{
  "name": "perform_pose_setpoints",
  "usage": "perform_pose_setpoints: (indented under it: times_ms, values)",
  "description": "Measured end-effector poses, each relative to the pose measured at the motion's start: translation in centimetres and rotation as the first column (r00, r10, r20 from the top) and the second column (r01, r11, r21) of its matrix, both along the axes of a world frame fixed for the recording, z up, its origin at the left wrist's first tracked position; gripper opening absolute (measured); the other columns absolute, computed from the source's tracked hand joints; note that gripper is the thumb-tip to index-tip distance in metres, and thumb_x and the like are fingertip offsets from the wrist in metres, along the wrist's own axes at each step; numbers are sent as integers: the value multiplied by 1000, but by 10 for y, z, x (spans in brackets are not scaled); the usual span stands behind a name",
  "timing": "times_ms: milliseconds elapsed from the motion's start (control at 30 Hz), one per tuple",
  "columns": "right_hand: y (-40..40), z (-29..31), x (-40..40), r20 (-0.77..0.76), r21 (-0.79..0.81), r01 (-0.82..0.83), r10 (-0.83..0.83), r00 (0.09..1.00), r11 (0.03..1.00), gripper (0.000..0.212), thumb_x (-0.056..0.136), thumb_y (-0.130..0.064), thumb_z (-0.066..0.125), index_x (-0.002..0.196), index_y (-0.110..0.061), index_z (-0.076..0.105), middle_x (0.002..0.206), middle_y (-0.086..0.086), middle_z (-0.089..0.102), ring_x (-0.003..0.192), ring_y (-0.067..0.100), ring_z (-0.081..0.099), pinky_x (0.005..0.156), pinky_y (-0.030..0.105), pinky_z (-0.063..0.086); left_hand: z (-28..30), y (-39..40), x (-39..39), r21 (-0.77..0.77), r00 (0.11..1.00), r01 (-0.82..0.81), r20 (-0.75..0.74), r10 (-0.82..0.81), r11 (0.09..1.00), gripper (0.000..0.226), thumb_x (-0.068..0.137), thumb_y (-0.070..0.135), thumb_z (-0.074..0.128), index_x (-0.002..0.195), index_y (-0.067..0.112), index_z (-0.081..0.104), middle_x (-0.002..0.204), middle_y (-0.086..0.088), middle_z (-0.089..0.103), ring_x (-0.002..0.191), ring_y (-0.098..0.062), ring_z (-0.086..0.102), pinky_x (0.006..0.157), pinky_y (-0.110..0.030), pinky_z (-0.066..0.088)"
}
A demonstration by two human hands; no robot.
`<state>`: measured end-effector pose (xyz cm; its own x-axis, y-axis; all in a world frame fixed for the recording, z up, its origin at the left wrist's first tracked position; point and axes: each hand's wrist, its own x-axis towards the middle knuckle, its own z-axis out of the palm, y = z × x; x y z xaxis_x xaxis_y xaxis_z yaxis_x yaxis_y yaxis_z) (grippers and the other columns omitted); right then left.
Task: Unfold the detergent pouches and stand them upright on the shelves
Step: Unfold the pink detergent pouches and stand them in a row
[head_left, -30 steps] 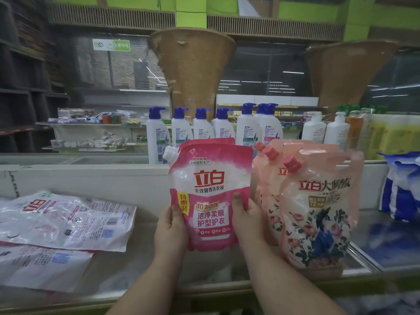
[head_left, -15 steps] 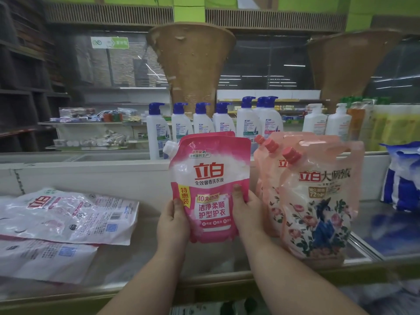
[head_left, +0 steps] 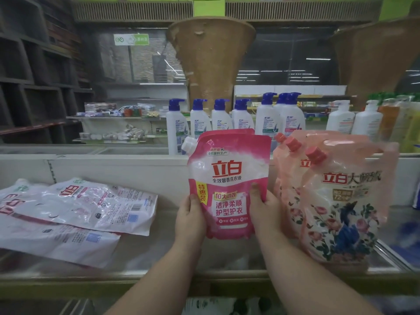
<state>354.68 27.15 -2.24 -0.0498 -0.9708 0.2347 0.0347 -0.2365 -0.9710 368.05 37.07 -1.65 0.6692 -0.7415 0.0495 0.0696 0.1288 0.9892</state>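
Pouches lay flat on the shelf (head_left: 159,253) at our left (head_left: 75,205); peach ones (head_left: 341,201) stood at our right. We held the pink pouch (head_left: 229,185) upright between them. It looked light, soft and slippery, so its low sides seemed best to hold. Our left hand (head_left: 189,220) and right hand (head_left: 264,210) gripped those sides.

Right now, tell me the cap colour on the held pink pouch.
White screw cap, clearest in the head view.

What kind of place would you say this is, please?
Most likely a shop's household goods aisle: a row of pump bottles on a shelf, peach floral detergent pouches standing upright, and flat pouches awaiting stocking.
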Motion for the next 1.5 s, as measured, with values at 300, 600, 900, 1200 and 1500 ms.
perform_pose_setpoints:
  times_ms: [300,600,900,1200,1500]
  values:
    - [23,7,-12,-116,0,98,-98,988,995,53,91,-77,53,101,-26,67,88,-7,79,70,8,76,56,28,59,14,23,-1,-29,993,36,-110,-39,999,29,112,36,39,121,28,66,96,1,79,90,-17,76,67,-31,55]
    - [64,3,-10,-125,99,223,-210,970,970,35,102,-46,64,116,-15,60,105,2,72,72,8,64,52,23,45,21,86,15,11,991,-28,-127,29,1000,36,110,39,38,127,22,65,114,-6,69,109,-23,64,102,-48,52]
    - [140,-2,31,-172,21,257,-250,953,966,31,95,-38,75,111,-20,55,122,4,50,97,23,62,62,26,45,12,158,42,26,981,67,-185,-61,997,25,107,30,48,113,17,69,101,-11,69,80,-25,64,71,-39,55]
    - [199,3,72,-198,-6,183,-180,963,983,32,99,-39,69,118,-18,53,125,5,49,95,20,60,62,26,45,14,218,71,-18,975,58,-212,-60,998,21,105,24,53,111,14,70,97,-10,68,71,-23,62,65,-36,50]
    - [229,-1,110,-274,-5,67,-66,960,998,33,98,-40,69,121,-21,54,124,1,50,102,19,56,70,31,47,19,256,92,-58,989,15,-146,-24,998,18,106,23,52,113,15,67,100,-11,67,69,-22,63,67,-37,52]
